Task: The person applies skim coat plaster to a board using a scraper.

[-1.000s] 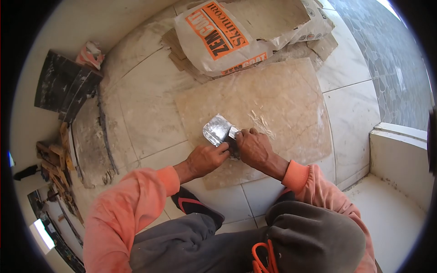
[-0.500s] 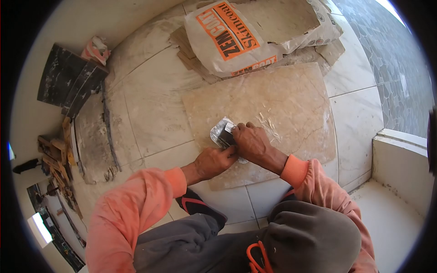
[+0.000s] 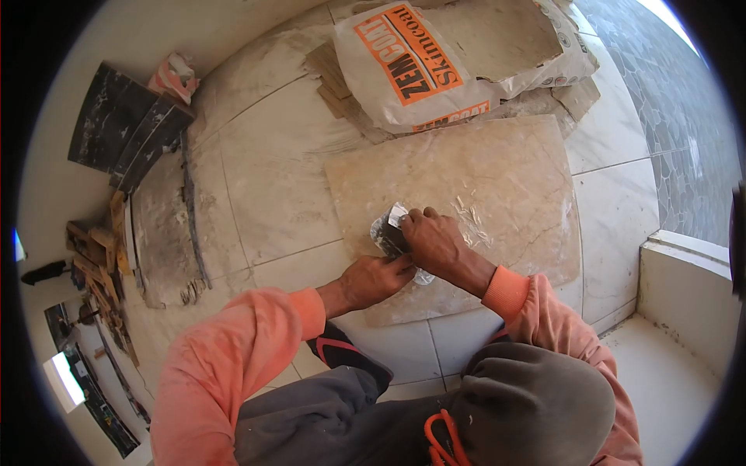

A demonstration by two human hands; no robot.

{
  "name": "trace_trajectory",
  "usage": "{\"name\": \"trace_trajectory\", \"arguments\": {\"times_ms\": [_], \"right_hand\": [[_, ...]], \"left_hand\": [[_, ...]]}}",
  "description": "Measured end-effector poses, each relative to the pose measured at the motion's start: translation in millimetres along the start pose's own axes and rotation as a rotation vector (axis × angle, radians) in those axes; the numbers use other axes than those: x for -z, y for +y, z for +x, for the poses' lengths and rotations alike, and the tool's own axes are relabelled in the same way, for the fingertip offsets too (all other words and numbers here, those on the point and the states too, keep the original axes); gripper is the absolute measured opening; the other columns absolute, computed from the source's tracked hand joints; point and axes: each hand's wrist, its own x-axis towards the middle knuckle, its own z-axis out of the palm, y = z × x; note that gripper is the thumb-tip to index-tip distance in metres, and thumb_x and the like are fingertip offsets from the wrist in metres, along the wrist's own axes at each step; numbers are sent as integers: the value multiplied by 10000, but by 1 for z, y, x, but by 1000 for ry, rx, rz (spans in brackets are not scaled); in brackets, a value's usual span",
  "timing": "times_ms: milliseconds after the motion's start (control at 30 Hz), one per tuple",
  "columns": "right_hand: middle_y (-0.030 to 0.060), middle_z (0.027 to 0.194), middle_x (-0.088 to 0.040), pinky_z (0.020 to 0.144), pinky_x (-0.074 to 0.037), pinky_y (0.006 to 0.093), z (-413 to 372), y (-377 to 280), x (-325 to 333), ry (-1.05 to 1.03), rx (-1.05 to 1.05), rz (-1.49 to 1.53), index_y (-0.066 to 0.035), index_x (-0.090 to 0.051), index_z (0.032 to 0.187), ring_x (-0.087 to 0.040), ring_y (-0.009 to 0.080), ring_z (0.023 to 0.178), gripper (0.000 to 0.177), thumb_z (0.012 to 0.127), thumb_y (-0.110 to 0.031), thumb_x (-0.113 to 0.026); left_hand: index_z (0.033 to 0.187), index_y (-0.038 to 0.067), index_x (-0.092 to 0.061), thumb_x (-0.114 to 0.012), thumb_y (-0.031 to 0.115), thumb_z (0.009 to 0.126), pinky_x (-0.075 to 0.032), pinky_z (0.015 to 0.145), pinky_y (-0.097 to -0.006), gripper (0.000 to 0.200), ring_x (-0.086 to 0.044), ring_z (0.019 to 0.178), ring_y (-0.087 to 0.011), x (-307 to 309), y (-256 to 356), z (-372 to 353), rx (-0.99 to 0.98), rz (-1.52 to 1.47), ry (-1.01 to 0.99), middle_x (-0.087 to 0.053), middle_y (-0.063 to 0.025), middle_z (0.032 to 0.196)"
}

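Colours and patterns, recorded about the fingers.
Board under the fingers: beige, mottled, faintly veined. Bag beyond them: white, orange panels, black-and-white lettering. Sleeves behind them: plain salmon-orange. Paving, far right: grey, irregular stone pattern.

Soft, fairly bright daylight; your beige slab carries only faint shadows. White patch at lower left and strip at upper right blown out. Silvery piece glints. Fisheye bends your tile floor; corners black. Skimcoat bag legible, wood scraps softer.
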Motion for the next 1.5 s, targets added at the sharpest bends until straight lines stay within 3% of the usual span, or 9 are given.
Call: {"name": "trace_trajectory", "arguments": {"times_ms": [200, 233, 533, 633, 767, 900, 1033, 1333, 1500], "right_hand": [[198, 807, -670, 663, -523, 440, -7, 33, 13, 34, -170, 349, 43, -618, 916, -655, 376, 735, 167, 821, -88, -579], [138, 641, -626, 566, -500, 396, -17, 40, 20, 80, -277, 498, 52, -614, 840, -595, 286, 537, 194, 833, -141, -600], [4, 584, -424, 522, -358, 322, -105, 76, 50, 137, -683, 1206, 19, -588, 853, -401, 107, 572, 276, 941, -240, -553], [60, 681, -483, 548, -391, 337, -120, 57, 65, 165, -653, 867, 29, -604, 1012, -466, 157, 610, 214, 934, -159, -538], [150, 1039, -518, 728, -469, 400, -128, 30, 56, 468, -69, 301, -2, -540, 1287, -550, 325, 895, 459, 830, 3, -571], [135, 1065, -499, 872, -433, 422, -133, 23, 59, 464, 106, 120, -10, -517, 1355, -520, 296, 976, 560, 800, -11, -587], [123, 1079, -476, 888, -426, 405, -137, 16, 52, 470, 140, 110, 13, -546, 1328, -509, 277, 993, 515, 819, -54, -578], [136, 1069, -493, 874, -429, 427, -136, 19, 59, 440, 152, 126, 7, -546, 1311, -516, 289, 1013, 502, 817, -52, -614], [173, 1050, -520, 813, -470, 410, -160, 29, 52, 636, -136, 343, 9, -538, 1238, -542, 320, 966, 465, 803, -58, -688]], "left_hand": [[1096, 77, -662, -632, 77, 816, -568, 586, -296, 281, -678, 747, -187, 22, 1, 4, 21, 49, -13, -653, -58, 1063], [1063, 81, -658, -635, 89, 813, -558, 580, -295, 251, -671, 743, -181, 28, -1, 5, 5, 52, 22, -646, -46, 1020], [1074, 103, -668, -659, 62, 832, -473, 618, -366, 245, -559, 651, -242, 89, 6, 37, 101, -17, -12, -660, -43, 824], [1086, 65, -667, -623, 27, 864, -481, 730, -380, 229, -587, 748, -296, 97, 19, 50, 344, -240, -44, -654, -101, 844], [1086, 4, -654, -516, -24, 893, -480, 832, -342, 239, -620, 881, -296, 85, 20, 58, 519, -687, -30, -651, -162, 927], [1014, -47, -655, -443, -13, 905, -468, 853, -323, 241, -625, 906, -237, 83, 19, 62, 620, -931, -134, -644, -143, 989], [1047, -77, -630, -436, -15, 924, -431, 906, -280, 238, -553, 979, -121, 95, 29, 71, 749, -1115, -111, -617, -53, 1012], [928, -34, -663, -650, 193, 943, -454, 641, -220, 228, -570, 726, -47, 85, 53, 83, 974, -1039, -112, -656, -33, 872], [848, -36, -651, -673, 188, 909, -406, 564, -235, 233, -496, 628, -43, 79, 39, 80, 1093, -1115, 71, -606, -12, 713]]}}
